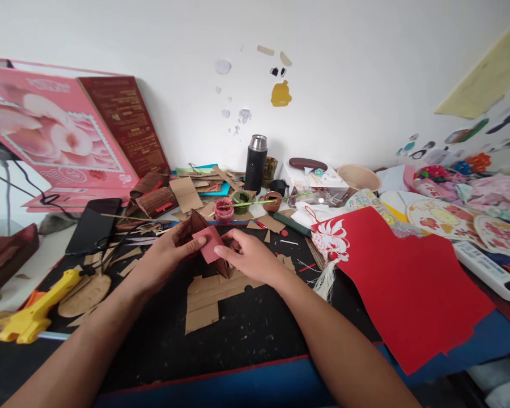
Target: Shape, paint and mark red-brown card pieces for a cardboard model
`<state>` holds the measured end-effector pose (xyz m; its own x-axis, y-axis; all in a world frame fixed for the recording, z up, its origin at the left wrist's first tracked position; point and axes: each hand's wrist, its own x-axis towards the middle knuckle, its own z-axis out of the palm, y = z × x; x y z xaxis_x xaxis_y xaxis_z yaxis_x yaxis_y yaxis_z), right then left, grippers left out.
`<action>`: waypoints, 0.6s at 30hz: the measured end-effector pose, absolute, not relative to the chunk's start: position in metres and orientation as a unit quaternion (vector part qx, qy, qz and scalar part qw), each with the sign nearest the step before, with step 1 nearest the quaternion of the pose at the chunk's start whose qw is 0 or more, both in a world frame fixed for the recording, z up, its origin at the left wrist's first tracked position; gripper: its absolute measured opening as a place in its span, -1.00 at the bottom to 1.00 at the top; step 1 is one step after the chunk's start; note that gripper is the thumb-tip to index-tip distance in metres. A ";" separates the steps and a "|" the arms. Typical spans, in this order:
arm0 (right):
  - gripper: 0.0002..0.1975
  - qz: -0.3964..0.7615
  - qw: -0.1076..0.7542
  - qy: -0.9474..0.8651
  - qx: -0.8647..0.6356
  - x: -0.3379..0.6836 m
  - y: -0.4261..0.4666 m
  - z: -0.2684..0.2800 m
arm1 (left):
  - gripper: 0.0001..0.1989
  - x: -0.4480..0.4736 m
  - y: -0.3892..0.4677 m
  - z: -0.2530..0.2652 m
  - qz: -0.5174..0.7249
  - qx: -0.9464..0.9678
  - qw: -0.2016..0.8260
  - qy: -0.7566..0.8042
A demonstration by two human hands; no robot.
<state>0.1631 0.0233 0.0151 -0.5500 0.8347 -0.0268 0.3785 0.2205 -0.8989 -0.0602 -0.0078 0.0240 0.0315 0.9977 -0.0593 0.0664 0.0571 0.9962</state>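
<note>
A small pinkish-red card piece [209, 245] is held in front of a dark brown painted cardboard piece [223, 267], in the middle of the view. My left hand [176, 246] pinches the card's left side, thumb on its face and fingers behind, by the brown piece. From the right, my right hand [247, 256] grips the card's edge between thumb and curled fingers. How the card and the brown piece meet is hidden by the fingers. Below them, cut brown cardboard [202, 309] lies on the black mat [255, 340].
A yellow hot glue gun [36, 314] and a black phone [92, 224] lie left. Behind are open paint jars [224, 210], a black thermos [255, 164] and cardboard scraps [186, 194]. Red paper [412, 283] covers the right side, near a green-handled tool [292, 224].
</note>
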 end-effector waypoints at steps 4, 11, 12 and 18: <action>-0.64 0.489 0.246 -0.732 -0.406 0.161 0.018 0.021 | -0.26 -0.056 -0.012 0.023 0.472 0.490 0.536 0.500; -0.59 0.514 0.260 -0.719 -0.388 0.157 0.016 0.015 | -0.28 -0.054 -0.013 0.022 0.494 0.510 0.495 0.501; -0.56 0.521 0.262 -0.717 -0.382 0.157 0.016 0.013 | -0.27 -0.056 -0.013 0.022 0.495 0.510 0.484 0.511; -0.36 0.548 0.274 -0.710 -0.347 0.155 0.015 0.009 | -0.23 -0.064 -0.013 0.028 0.506 0.504 0.435 0.548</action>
